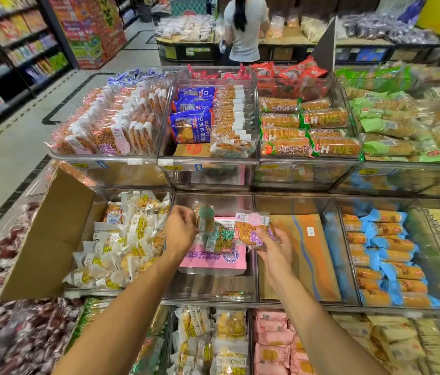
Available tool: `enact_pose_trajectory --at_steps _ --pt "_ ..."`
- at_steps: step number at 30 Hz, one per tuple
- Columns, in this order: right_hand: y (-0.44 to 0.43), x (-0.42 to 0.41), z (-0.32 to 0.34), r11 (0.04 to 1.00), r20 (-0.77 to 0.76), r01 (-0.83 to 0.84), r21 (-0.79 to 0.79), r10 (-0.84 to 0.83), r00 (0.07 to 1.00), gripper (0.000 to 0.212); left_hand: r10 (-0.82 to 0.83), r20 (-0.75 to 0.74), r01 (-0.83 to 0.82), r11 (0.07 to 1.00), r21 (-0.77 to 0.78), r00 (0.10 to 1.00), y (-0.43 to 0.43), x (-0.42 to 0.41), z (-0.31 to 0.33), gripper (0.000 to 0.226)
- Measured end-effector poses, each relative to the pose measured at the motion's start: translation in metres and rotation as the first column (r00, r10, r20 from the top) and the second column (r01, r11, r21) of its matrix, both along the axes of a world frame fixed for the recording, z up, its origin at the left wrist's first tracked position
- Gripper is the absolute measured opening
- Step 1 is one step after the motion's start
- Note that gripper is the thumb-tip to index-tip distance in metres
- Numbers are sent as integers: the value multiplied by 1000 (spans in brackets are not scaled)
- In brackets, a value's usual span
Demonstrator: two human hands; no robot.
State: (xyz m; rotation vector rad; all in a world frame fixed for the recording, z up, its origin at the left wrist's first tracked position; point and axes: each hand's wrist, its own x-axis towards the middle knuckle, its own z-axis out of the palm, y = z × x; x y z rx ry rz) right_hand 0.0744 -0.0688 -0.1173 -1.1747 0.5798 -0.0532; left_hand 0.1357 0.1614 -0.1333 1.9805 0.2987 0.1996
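Observation:
Both my hands are over the middle clear bin [214, 289] of a snack display. My left hand [179, 230] grips a green-labelled snack packet [203, 216], held upright. My right hand [274, 247] holds a pink-labelled snack packet [251, 230] from below, fingers curled round its lower edge. Between the two lies another green-labelled packet [222, 236], resting on a pink carton [213, 259] that sits inside the bin.
Clear bins of packaged biscuits surround me: white-and-yellow packets [121, 244] left beside a cardboard flap [51, 236], blue packets [386, 255] right, a flat orange carton [302, 253] between. Fuller bins [208, 123] stand behind. A person [245, 28] stands at a far counter. An aisle runs left.

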Motion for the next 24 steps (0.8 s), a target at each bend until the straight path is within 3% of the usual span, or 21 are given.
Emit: enact_pose_trajectory --at_steps 1,3,5,7,10,12,14,16,18,20,22,24 --pt "0 0 1 1000 2 2 2 -2 1000 38 52 -48 -61 980 -189 997 0 0 -2 9" --pt "1 0 2 1000 6 4 10 -4 1000 40 102 -214 -196 852 -486 972 -6 -1 -2 5" --pt "1 0 3 1000 5 0 18 0 1000 41 84 -315 -272 736 -620 945 -12 0 -10 12" --pt "1 -1 4 1000 1 -1 22 1 1000 43 36 -358 -262 750 -607 933 -16 -1 -20 16" --pt "0 -1 5 1000 4 -4 22 4 1000 42 -4 -399 -136 937 -323 917 -15 -4 -20 8" --pt "0 -1 5 1000 4 -6 21 6 1000 41 -35 -368 14 998 -61 929 -13 -12 -14 20" --pt "-1 -1 4 1000 -1 -8 13 8 1000 40 -60 -226 132 938 320 972 -12 -21 -5 26" --pt "0 -2 3 1000 5 -13 10 13 1000 40 -197 -127 234 867 440 972 -14 -35 2 13" --pt "0 -2 2 1000 6 -12 15 12 1000 40 -475 -288 553 753 356 832 -24 -49 8 7" --pt "0 -1 1 1000 5 -4 14 4 1000 40 -657 -498 816 534 223 566 -36 -55 -3 17" --pt "0 0 0 1000 5 6 11 -6 1000 33 -689 -614 904 415 102 385 -45 -54 -21 28" --pt "0 2 -2 1000 8 17 8 -17 1000 31 -675 -679 910 415 -26 288 -53 -50 -36 58"
